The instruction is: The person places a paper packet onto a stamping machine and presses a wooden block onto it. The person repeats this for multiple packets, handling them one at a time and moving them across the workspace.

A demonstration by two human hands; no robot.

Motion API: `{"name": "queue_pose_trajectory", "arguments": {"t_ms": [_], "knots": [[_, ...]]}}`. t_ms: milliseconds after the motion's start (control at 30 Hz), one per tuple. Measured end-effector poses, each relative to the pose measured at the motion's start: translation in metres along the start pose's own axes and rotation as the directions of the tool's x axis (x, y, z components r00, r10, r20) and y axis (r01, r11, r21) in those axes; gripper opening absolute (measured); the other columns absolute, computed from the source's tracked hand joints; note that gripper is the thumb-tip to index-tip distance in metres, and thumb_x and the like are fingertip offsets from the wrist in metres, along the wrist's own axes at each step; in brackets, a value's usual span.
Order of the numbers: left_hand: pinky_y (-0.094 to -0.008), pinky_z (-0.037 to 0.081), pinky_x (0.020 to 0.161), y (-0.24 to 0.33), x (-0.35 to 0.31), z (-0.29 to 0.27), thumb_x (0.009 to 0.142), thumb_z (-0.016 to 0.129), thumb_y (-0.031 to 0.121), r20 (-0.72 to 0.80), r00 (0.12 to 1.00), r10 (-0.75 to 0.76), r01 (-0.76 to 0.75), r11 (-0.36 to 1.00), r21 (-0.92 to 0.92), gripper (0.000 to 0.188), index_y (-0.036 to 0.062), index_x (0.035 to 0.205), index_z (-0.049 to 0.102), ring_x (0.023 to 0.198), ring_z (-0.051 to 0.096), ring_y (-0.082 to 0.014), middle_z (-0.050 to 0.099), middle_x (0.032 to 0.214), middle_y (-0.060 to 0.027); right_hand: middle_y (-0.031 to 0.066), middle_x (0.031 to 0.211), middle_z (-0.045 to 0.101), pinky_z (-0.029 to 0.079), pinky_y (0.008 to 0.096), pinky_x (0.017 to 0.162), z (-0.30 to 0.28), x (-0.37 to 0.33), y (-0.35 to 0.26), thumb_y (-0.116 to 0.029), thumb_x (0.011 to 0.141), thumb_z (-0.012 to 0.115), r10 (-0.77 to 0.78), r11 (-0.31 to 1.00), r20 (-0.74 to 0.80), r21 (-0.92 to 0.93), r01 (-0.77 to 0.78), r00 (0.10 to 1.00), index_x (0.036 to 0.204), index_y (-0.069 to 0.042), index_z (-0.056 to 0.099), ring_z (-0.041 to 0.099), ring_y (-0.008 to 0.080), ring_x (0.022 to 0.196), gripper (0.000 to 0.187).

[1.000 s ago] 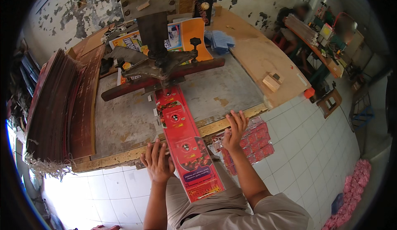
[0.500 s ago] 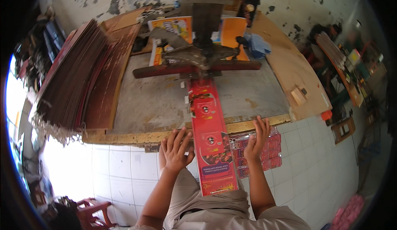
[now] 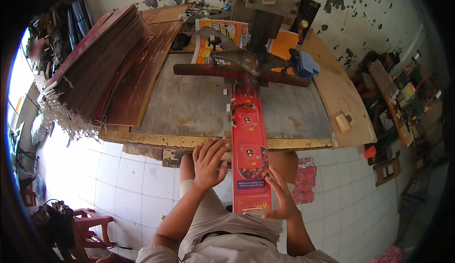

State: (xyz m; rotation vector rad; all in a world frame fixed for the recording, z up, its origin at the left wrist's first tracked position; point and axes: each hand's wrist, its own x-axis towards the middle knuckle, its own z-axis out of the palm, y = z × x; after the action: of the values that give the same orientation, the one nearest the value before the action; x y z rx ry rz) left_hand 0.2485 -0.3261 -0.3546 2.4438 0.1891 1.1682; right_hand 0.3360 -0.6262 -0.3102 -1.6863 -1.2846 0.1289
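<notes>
A long red printed strip [image 3: 250, 142] with food pictures lies lengthwise on the grey bed [image 3: 185, 118] of a press-like machine. Its far end goes under the machine's dark horizontal bar [image 3: 204, 70], and its near end juts past the table edge over my lap. My left hand [image 3: 208, 163] rests by the wooden front edge, left of the strip, with its fingers stretched out and nothing held. Beside the strip's right edge, near its free end, is my right hand [image 3: 283, 196]. Its fingers are apart, with the fingertips at or touching that edge.
A tall stack of dark reddish boards [image 3: 99, 59] with frayed edges leans at the left. On the right board sits a small wooden block [image 3: 344, 121]. Red printed packs [image 3: 304, 180] lie below the table, and a red stool [image 3: 92, 225] stands at lower left. Another person [image 3: 379, 64] is at far right.
My right hand has come down from the table edge to the strip's right side near its free end. My left hand stays by the front edge. The whole view has shifted.
</notes>
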Motion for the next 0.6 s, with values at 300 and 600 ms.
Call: {"name": "queue_pose_trajectory", "arguments": {"t_ms": [300,600], "knots": [[-0.054,0.025,0.134,0.021,0.009,-0.02,0.109,0.058,0.036,0.137,0.987,0.086,-0.075,0.994,-0.085,0.045,0.0136,0.146,0.073,0.153,0.057,-0.0302,0.07,0.156,-0.0049,0.034,0.175,0.043,0.044,0.0615,0.127,0.004,0.005,-0.005,-0.066,0.082,0.096,-0.036,0.993,-0.038,-0.111,0.032,0.999,0.166,-0.005,0.054,0.047,0.051,0.161,0.112],[-0.0634,0.018,0.137,0.011,0.065,-0.03,0.109,0.06,0.035,0.281,0.956,0.079,-0.086,0.996,0.013,0.046,0.0094,0.144,0.074,0.155,0.056,-0.0332,0.069,0.159,-0.0063,0.0253,0.179,0.042,0.02,0.0706,0.134,-0.017,0.065,0.033,-0.079,0.087,0.08,-0.008,0.861,0.036,-0.509,0.025,0.999,0.168,-0.011,0.056,0.031,0.0485,0.17,0.108]]}}
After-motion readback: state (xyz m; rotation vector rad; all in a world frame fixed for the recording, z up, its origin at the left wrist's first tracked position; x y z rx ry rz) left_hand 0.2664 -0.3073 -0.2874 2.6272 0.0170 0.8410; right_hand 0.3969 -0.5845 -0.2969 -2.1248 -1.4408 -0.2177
